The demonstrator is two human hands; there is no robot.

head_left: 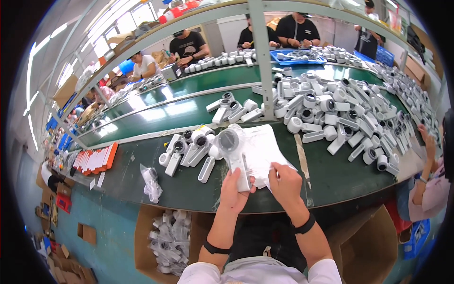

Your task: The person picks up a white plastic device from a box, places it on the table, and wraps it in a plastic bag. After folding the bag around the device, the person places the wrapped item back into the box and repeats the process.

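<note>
My left hand [234, 190] is closed round the handle of a white handheld device [229, 141] with a round grey-faced head, held upright above the bench. Just right of it, a stack of thin white plastic bags [263, 146] lies on the green bench top. Over the near edge of this stack, my right hand [286, 187] has its fingers curled into a pinch; whether a bag is between them is hidden. Several similar white devices [193, 146] lie in a group left of my left hand. One device in a clear bag [151, 183] rests farther left.
A large heap of white devices [331, 106] covers the bench at right. Orange-and-white boxes [96, 159] lie far left. Below the bench, one carton [142, 236] holds bagged devices; another carton [366, 246] stands at right. A metal post [263, 61] rises ahead. Co-workers sit across; one person [428, 189] is at right.
</note>
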